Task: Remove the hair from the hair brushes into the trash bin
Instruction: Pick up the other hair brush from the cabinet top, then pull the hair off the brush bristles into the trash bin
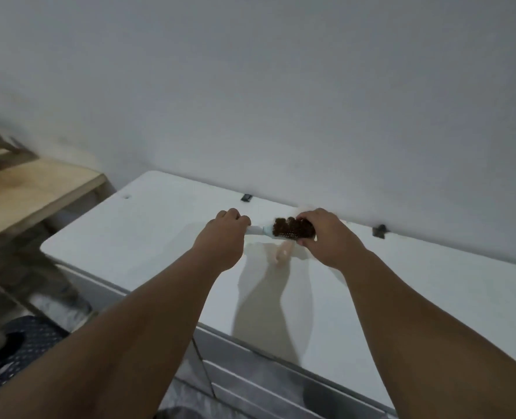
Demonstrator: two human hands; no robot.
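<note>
A blue brush (281, 230) was held level above the white table (148, 225), near its far edge by the wall. Its handle was gripped by the left hand (220, 240), fingers clamped around it. The brush head, matted with brown hair (293, 227), was enclosed by the right hand (329, 237), whose fingers were curled over the far side and thumb pressed beneath. A 2nd, pinkish brush (282, 254) lay on the table just under the first, mostly hidden.
</note>
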